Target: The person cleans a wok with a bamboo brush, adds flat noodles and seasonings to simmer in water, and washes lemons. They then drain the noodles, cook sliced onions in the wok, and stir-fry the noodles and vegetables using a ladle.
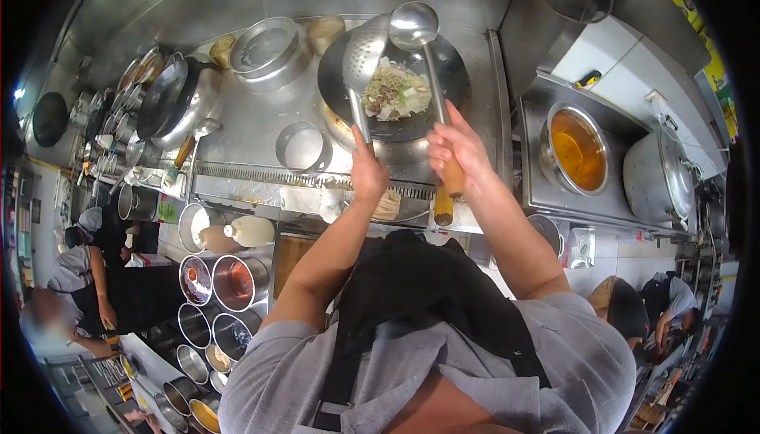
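Observation:
A dark wok (455, 78) sits on the stove and holds a heap of pale shredded food (400, 95) with green and brown bits. My left hand (369, 174) is closed round the metal handle of a perforated skimmer (366, 54), whose head leans over the wok's left side. In my right hand (459, 147) is the wooden-handled end of a steel ladle (413, 26); its bowl is raised at the wok's far rim. Below that hand another wooden handle end (444, 208) shows; what it belongs to is hidden.
Left of the wok stand a metal ring (303, 147) and a steel pot (265, 53). Stacked woks (166, 102) lie farther left. At right are a bowl of amber liquid (576, 149) and a lidded pot (661, 173). Co-workers (99, 276) stand on both sides.

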`<act>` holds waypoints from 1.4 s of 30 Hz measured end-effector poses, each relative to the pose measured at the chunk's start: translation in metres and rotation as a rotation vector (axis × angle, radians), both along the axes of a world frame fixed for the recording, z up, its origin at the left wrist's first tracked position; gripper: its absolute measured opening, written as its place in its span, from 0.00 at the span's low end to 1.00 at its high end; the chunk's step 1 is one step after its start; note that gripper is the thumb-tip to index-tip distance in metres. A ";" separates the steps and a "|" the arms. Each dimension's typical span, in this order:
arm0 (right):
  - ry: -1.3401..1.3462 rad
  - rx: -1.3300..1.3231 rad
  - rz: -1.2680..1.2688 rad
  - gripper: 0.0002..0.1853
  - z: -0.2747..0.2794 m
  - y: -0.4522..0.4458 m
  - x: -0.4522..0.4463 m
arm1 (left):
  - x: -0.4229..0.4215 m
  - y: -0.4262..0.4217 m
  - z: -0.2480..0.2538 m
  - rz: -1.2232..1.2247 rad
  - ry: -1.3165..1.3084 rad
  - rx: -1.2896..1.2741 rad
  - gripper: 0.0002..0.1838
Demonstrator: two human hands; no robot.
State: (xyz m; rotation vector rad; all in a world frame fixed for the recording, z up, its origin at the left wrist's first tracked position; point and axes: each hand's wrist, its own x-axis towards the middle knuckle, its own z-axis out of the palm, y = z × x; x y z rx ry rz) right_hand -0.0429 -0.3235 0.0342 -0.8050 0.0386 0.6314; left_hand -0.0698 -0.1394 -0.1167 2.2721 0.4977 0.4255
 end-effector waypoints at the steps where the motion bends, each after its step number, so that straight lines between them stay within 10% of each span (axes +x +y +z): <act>1: -0.005 0.000 0.011 0.40 -0.009 -0.013 0.000 | 0.003 0.012 -0.013 -0.050 -0.169 -0.029 0.47; 5: -0.721 -1.139 0.097 0.45 -0.081 -0.106 0.006 | -0.043 0.060 0.015 -0.019 -0.193 -0.341 0.47; 8: -0.823 -1.700 0.218 0.48 -0.122 -0.186 0.003 | -0.093 0.088 0.046 -0.043 -0.254 -1.048 0.45; 11: -1.176 -1.555 0.184 0.47 -0.119 -0.205 -0.004 | -0.133 0.115 0.042 0.026 -0.233 -1.263 0.46; 13: -0.448 -1.060 0.234 0.45 -0.085 -0.178 -0.020 | -0.148 0.123 0.028 -0.006 -0.258 -1.412 0.35; 16: -0.214 -0.442 0.045 0.43 -0.061 -0.138 -0.019 | -0.152 0.132 -0.011 0.164 -0.286 -1.608 0.24; 19: -0.541 -0.896 0.076 0.42 -0.093 -0.114 0.014 | -0.144 0.139 -0.045 0.206 -0.198 -1.605 0.17; 22: -0.352 -0.451 0.115 0.34 -0.111 -0.120 0.041 | -0.148 0.147 -0.081 0.298 0.113 -1.215 0.32; 25: -0.183 -0.251 0.175 0.30 -0.109 -0.104 0.049 | -0.163 0.147 -0.117 0.363 0.263 -0.280 0.46; 27: -0.006 0.188 0.301 0.25 -0.113 -0.089 0.057 | -0.200 0.134 -0.086 0.435 0.258 -0.260 0.43; 35: 0.147 0.159 0.558 0.17 -0.126 0.001 0.067 | -0.476 0.075 -0.124 1.301 0.200 -0.329 0.18; 37: 0.127 0.141 0.584 0.18 -0.116 0.021 0.032 | -0.556 0.074 -0.136 1.745 -0.242 -0.509 0.13; 42: 0.059 0.117 0.696 0.24 -0.097 0.058 -0.037 | -0.661 0.111 -0.090 1.960 -1.006 -0.457 0.10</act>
